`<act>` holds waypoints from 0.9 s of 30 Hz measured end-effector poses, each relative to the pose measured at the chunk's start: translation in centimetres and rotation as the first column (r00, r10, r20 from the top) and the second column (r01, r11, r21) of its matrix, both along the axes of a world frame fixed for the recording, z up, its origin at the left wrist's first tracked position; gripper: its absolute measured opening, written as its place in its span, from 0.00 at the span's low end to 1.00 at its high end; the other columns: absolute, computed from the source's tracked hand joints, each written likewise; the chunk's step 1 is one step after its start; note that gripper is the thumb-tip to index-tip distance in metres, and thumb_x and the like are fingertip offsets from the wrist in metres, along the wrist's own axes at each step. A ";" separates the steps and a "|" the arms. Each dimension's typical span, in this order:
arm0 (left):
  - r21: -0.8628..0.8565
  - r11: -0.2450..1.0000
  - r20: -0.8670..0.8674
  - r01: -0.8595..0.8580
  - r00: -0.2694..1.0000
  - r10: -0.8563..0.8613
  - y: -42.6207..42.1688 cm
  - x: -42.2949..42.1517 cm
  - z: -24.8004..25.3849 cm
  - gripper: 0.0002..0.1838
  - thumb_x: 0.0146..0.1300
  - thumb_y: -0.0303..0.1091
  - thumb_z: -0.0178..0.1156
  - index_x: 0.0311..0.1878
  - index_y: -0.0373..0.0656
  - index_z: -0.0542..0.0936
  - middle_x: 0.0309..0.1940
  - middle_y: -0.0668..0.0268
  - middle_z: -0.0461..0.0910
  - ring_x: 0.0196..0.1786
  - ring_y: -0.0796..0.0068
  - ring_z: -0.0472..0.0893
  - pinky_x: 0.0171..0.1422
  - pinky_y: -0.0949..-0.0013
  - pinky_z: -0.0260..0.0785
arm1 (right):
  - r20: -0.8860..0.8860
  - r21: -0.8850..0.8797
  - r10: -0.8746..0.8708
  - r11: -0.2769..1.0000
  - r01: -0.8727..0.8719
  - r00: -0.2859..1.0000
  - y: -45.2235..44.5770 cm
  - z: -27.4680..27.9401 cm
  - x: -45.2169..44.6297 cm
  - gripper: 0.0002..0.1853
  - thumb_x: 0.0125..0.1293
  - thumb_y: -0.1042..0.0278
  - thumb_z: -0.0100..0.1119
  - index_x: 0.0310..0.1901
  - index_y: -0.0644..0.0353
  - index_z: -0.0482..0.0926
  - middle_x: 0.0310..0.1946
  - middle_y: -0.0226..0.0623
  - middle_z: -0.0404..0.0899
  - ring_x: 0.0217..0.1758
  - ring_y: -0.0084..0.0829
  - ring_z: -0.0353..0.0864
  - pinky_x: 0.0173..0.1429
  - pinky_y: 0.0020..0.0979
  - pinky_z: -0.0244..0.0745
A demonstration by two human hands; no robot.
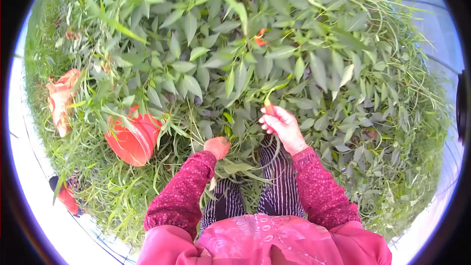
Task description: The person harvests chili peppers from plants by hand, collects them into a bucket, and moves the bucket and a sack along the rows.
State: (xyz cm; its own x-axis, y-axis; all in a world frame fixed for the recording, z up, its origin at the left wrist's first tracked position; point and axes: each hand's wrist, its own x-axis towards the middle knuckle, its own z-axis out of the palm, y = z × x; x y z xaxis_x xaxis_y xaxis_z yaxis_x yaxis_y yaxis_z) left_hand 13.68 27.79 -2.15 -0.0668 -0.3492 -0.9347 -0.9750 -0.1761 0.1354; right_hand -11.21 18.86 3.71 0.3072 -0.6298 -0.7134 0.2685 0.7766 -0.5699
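Note:
My right hand [280,126] pinches a chili pepper [268,108] between thumb and fingertips, its body orange-red and its upper end paler, yellow-green. Leafy pepper plants [235,76] surround it, with a green pepper leaf just above. My left hand [217,147] is closed low among thin stems and grass blades, its back turned up. Foliage hides its fingertips, and what they hold does not show. Farther up among the leaves hangs a red chili pepper [260,37].
A red bucket [131,140] leans tilted in the grass left of my left hand. Beyond it lies a crumpled orange-red bag [63,99]. At the lower left edge, part of another person [67,198] shows. Pale plastic sheeting [417,14] runs along the right side.

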 end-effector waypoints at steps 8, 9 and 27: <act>0.012 0.969 0.040 0.249 0.968 -0.249 -5.8 -4.2 0.4 0.15 0.62 0.45 0.49 0.41 0.48 0.81 0.40 0.60 0.81 0.45 0.58 0.80 0.48 0.58 0.72 | -0.152 -0.112 -0.018 0.994 0.001 0.988 -2.7 5.1 -5.9 0.14 0.64 0.74 0.54 0.51 0.64 0.72 0.39 0.30 0.78 0.39 0.19 0.76 0.41 0.22 0.73; 0.004 0.949 0.019 0.316 0.949 -0.316 -6.1 -4.4 0.4 0.14 0.61 0.44 0.51 0.41 0.48 0.81 0.39 0.61 0.82 0.43 0.59 0.80 0.47 0.59 0.72 | -0.140 -0.142 -0.053 0.989 0.033 0.989 -3.6 5.8 -6.2 0.14 0.64 0.74 0.54 0.51 0.64 0.71 0.39 0.30 0.78 0.39 0.18 0.76 0.40 0.21 0.73; -0.155 0.938 -0.902 -0.310 0.433 -0.006 -38.6 -11.3 14.6 0.15 0.66 0.36 0.51 0.44 0.34 0.79 0.38 0.63 0.81 0.40 0.76 0.78 0.50 0.71 0.70 | -0.900 -0.270 0.009 0.772 -0.575 0.435 -19.3 -1.8 -1.5 0.07 0.53 0.69 0.57 0.33 0.61 0.73 0.30 0.46 0.75 0.36 0.46 0.78 0.41 0.41 0.72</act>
State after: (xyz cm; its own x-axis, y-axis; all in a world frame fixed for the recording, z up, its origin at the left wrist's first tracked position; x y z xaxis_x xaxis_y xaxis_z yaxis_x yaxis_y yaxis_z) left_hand 2.33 -10.78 12.45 -0.7117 -0.6514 -0.2630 -0.2524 -0.1123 0.9611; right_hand -12.67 -0.47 1.92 0.0016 -0.9368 -0.3499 -0.7244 0.2402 -0.6462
